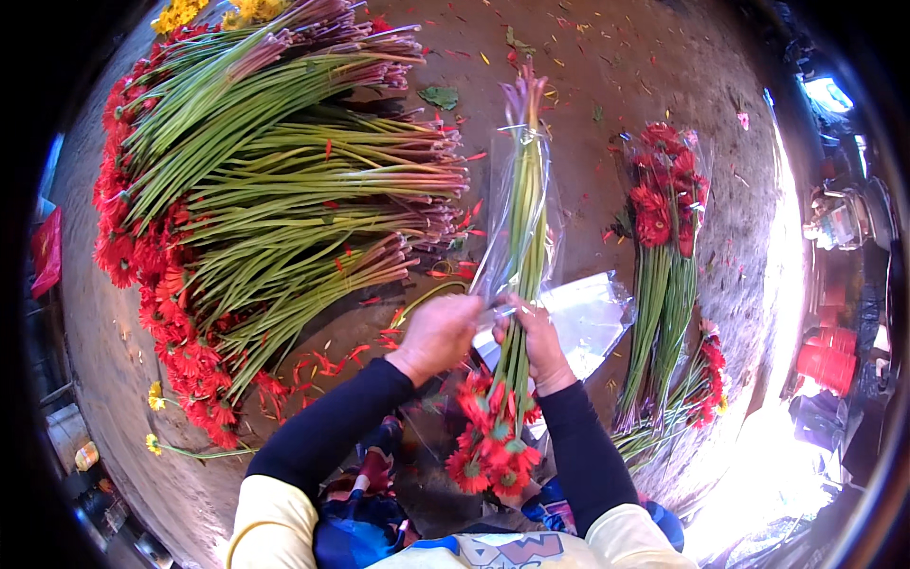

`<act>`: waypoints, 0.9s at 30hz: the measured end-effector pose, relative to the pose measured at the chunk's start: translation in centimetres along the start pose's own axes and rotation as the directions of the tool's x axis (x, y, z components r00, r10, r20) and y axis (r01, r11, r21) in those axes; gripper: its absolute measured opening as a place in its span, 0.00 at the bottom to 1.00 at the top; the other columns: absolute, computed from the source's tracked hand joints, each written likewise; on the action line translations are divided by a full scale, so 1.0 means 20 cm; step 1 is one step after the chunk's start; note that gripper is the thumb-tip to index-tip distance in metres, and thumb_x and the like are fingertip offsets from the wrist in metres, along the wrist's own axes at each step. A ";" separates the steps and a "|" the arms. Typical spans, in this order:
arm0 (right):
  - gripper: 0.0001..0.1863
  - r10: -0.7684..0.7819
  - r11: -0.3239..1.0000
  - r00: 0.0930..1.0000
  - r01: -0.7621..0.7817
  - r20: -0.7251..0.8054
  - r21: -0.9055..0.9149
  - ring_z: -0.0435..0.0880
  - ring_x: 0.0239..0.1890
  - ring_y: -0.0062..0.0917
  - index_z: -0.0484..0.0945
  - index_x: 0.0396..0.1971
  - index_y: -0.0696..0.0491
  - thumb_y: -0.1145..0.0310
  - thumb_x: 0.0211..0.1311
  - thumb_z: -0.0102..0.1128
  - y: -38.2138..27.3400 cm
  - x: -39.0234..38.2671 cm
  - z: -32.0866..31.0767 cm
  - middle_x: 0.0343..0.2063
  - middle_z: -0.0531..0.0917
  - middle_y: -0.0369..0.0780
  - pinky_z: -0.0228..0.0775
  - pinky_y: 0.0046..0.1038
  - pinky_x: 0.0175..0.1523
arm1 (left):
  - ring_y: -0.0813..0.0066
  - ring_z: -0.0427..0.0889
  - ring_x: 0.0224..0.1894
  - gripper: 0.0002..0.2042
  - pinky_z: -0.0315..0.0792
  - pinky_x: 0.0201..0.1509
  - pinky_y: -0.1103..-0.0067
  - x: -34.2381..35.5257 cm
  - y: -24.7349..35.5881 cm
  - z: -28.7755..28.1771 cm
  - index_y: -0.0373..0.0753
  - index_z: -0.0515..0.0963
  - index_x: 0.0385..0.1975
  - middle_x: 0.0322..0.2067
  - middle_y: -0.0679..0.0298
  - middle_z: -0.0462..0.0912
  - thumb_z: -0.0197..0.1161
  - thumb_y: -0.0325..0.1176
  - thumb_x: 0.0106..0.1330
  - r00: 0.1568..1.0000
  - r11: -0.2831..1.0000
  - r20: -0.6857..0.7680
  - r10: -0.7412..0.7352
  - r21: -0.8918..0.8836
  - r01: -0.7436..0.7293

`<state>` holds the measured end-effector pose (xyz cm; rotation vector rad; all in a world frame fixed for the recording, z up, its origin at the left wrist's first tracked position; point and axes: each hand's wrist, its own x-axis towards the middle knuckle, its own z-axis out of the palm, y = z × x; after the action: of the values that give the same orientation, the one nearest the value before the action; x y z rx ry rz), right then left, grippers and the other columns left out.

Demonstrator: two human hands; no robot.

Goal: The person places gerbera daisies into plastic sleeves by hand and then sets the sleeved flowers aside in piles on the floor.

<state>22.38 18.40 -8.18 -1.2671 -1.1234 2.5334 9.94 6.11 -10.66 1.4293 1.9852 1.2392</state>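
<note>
My left hand [441,334] is closed on the edge of a clear plastic sleeve [488,242] around a long bunch of green stems [526,209]. My right hand [536,346] grips the same bunch just below the sleeve's edge, beside my left. The bunch's pink stem ends point away from me, and its red flower heads [488,446] hang toward me below my hands. Flat clear plastic sleeves [583,322] lie beside my right hand, partly under the bunch.
A large pile of long-stemmed red flowers [313,180] covers the left, with yellow flowers [237,13] at its top. At the right lie a sleeved red bunch [664,209] and loose red flowers [706,379]. Red containers [825,365] and other items stand beyond the right edge.
</note>
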 end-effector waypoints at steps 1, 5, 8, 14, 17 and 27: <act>0.13 -0.028 0.998 0.997 0.024 -0.068 -0.060 0.78 0.22 0.19 0.73 0.35 0.55 0.60 0.64 0.55 0.00 0.01 -0.02 0.20 0.75 0.33 0.69 0.18 0.25 | 0.52 0.76 0.29 0.05 0.70 0.33 0.66 0.00 0.00 -0.04 0.38 0.73 0.32 0.25 0.54 0.75 0.57 0.25 0.56 0.999 0.999 -0.039 -0.020 0.043 0.022; 0.14 -0.204 0.972 0.972 0.187 -0.120 -0.141 0.78 0.22 0.20 0.71 0.40 0.56 0.60 0.63 0.55 0.04 0.12 -0.07 0.24 0.77 0.36 0.73 0.21 0.25 | 0.53 0.76 0.30 0.08 0.70 0.33 0.66 -0.02 0.12 -0.02 0.38 0.74 0.33 0.27 0.55 0.76 0.58 0.25 0.52 0.998 0.999 0.047 0.042 -0.009 -0.041; 0.17 -0.142 0.983 0.990 0.144 0.027 -0.115 0.80 0.25 0.25 0.64 0.45 0.56 0.65 0.62 0.56 -0.09 0.17 0.00 0.28 0.78 0.41 0.76 0.28 0.27 | 0.57 0.76 0.29 0.09 0.71 0.33 0.67 -0.07 0.27 0.00 0.41 0.74 0.31 0.26 0.58 0.76 0.60 0.26 0.50 0.954 0.979 0.221 0.200 -0.083 -0.186; 0.19 -0.192 0.979 0.978 0.197 0.077 -0.056 0.81 0.34 0.24 0.64 0.52 0.55 0.71 0.62 0.53 -0.11 0.15 -0.04 0.34 0.78 0.39 0.76 0.27 0.40 | 0.68 0.70 0.54 0.33 0.64 0.57 0.74 -0.05 0.10 -0.05 0.41 0.67 0.54 0.47 0.61 0.70 0.73 0.39 0.45 0.988 0.931 0.144 -0.057 -0.350 0.105; 0.23 -0.218 0.976 0.973 0.217 0.072 0.027 0.77 0.41 0.20 0.63 0.58 0.55 0.71 0.63 0.54 -0.09 0.18 0.01 0.41 0.77 0.37 0.72 0.21 0.46 | 0.72 0.51 0.68 0.49 0.51 0.68 0.75 -0.05 0.04 0.00 0.45 0.39 0.69 0.67 0.61 0.49 0.67 0.39 0.52 0.849 0.275 0.446 -0.284 -0.810 0.517; 0.31 -0.400 0.760 0.914 0.292 -0.064 -0.581 0.74 0.53 0.30 0.54 0.65 0.54 0.59 0.66 0.51 -0.10 0.14 0.04 0.53 0.73 0.50 0.65 0.27 0.54 | 0.75 0.77 0.46 0.47 0.73 0.50 0.77 -0.01 0.03 0.01 0.46 0.41 0.69 0.51 0.61 0.72 0.65 0.19 0.53 0.725 -0.093 0.550 -0.416 -0.818 0.567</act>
<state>19.54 20.39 -8.35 -1.2053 -1.9382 1.8218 10.61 6.14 -10.28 -0.0420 0.8288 1.4678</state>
